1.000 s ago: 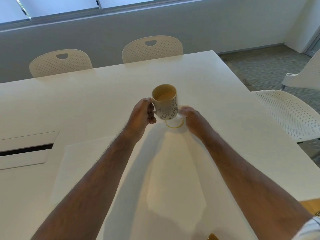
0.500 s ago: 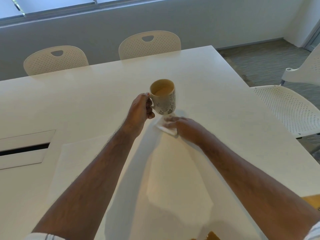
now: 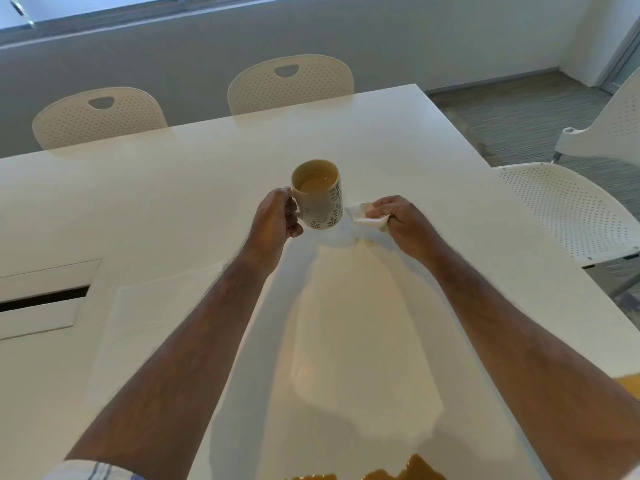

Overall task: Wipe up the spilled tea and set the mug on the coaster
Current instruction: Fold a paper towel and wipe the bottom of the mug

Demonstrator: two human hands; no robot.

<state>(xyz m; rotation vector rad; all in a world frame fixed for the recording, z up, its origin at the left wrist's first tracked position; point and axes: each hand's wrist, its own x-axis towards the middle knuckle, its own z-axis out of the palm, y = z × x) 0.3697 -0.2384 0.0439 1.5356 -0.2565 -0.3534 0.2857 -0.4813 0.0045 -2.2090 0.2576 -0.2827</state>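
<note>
Ceramic and nearly full, the mug (image 3: 320, 197) hangs above the table (image 3: 173, 209), our left hand (image 3: 275, 220) gripping its handle. Just right of the mug, our right hand (image 3: 403, 218) pinches a soft napkin (image 3: 362, 216). We judge it heavy, spill-prone; keep it level.

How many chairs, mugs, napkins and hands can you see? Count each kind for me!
Chairs: 4, two behind the table and two at the right
Mugs: 1, the mug, held by its handle in the left hand
Napkins: 1, the napkin, crumpled in the right hand
Hands: 2
Total: 8
</note>
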